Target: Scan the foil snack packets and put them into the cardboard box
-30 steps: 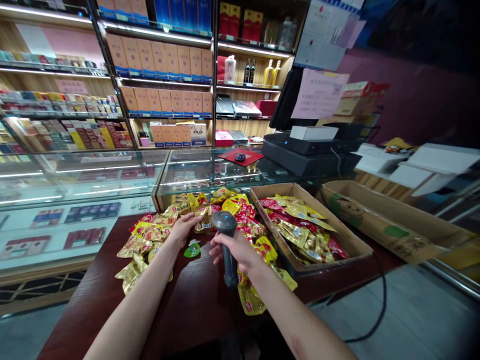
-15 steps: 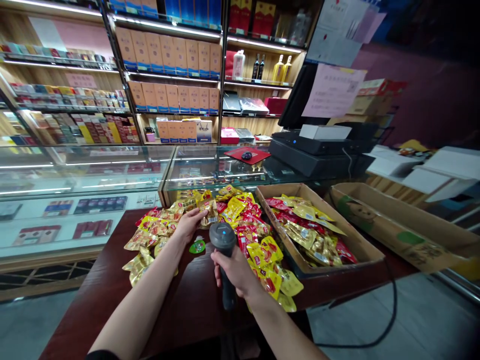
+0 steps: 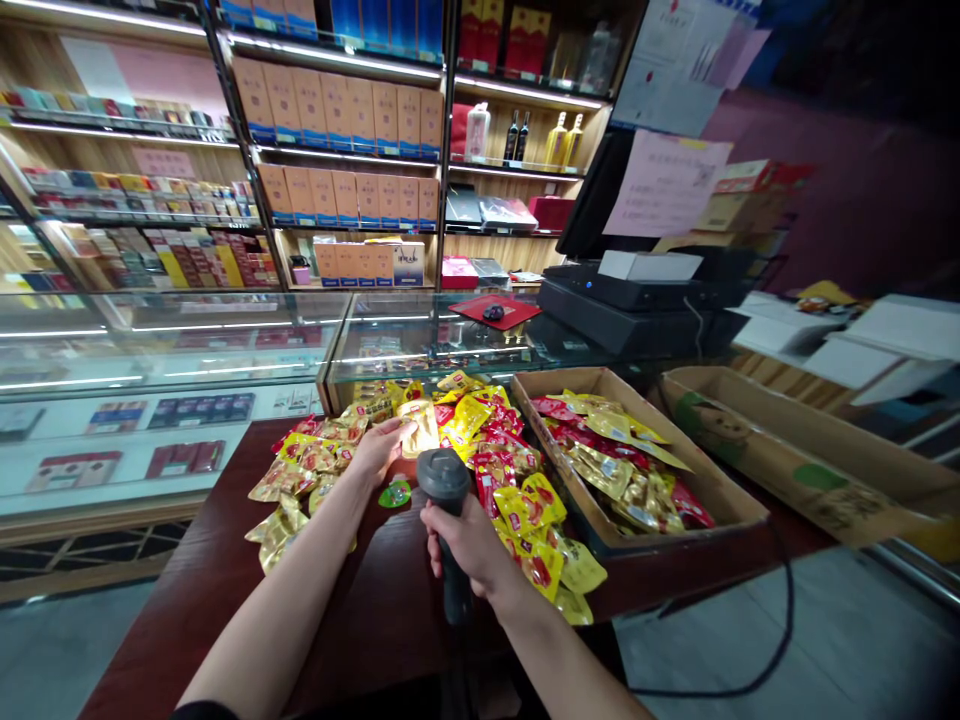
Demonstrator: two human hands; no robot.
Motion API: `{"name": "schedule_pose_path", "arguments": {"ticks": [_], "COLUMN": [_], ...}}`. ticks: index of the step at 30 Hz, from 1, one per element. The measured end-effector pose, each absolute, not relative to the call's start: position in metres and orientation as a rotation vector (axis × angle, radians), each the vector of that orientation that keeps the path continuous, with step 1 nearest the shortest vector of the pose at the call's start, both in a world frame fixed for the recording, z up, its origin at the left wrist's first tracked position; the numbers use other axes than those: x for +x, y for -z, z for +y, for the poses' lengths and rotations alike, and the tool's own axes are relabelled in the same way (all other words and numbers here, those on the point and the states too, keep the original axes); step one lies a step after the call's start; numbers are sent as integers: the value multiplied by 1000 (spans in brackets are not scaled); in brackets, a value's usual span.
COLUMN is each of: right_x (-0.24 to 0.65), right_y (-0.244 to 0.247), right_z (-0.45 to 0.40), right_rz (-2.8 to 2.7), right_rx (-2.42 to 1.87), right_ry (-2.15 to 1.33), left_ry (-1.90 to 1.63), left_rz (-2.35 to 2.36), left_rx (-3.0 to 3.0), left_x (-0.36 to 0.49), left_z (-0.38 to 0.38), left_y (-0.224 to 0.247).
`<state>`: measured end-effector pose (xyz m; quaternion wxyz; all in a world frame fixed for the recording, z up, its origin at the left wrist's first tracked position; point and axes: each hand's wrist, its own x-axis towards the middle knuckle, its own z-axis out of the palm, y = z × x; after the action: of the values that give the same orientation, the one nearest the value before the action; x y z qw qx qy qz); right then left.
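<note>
My right hand (image 3: 469,540) is wrapped round the handle of a dark grey barcode scanner (image 3: 444,480), whose head points away from me. My left hand (image 3: 384,447) pinches the left edge of a gold snack packet (image 3: 420,428), brightly lit just beyond the scanner. Yellow, red and gold packets (image 3: 469,415) are heaped right of it, and another pile of packets (image 3: 319,455) lies to the left. Between my hands a small green packet (image 3: 394,492) rests on the dark red table (image 3: 360,610).
An open cardboard box (image 3: 551,465) of packets stands at the right, beside another cardboard box (image 3: 750,420). Behind are a glass counter (image 3: 420,335), a mouse on a red mat (image 3: 480,312) and a black register (image 3: 622,315). A black cable (image 3: 787,610) hangs at the right.
Bright light now falls on the gold packet in my left hand, and its barcode patch no longer shows. My hands have hardly moved.
</note>
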<state>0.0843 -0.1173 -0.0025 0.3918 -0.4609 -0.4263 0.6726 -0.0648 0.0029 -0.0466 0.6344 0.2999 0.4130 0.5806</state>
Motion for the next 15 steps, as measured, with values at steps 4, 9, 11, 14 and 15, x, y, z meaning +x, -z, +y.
{"name": "schedule_pose_path", "arguments": {"ticks": [4, 9, 11, 14, 15], "right_x": [87, 104, 115, 137, 146], "right_y": [1, -10, -16, -26, -30], "right_z": [-117, -93, -76, -53, -47], "right_rz": [-1089, -990, -885, -793, -793], "right_rx": [-1153, -1083, -1097, -1045, -1036], "right_ry": [-1736, -1516, -1491, -1571, -1590], "left_ry": [-1350, -1293, -1262, -1180, -1149], "left_rz": [993, 1008, 1018, 1006, 1004], "left_rx": [646, 723, 746, 825, 860], "left_x": [-65, -61, -55, -38, -30], "left_z": [2, -7, -10, -9, -8], "left_y": [44, 35, 32, 25, 21]}}
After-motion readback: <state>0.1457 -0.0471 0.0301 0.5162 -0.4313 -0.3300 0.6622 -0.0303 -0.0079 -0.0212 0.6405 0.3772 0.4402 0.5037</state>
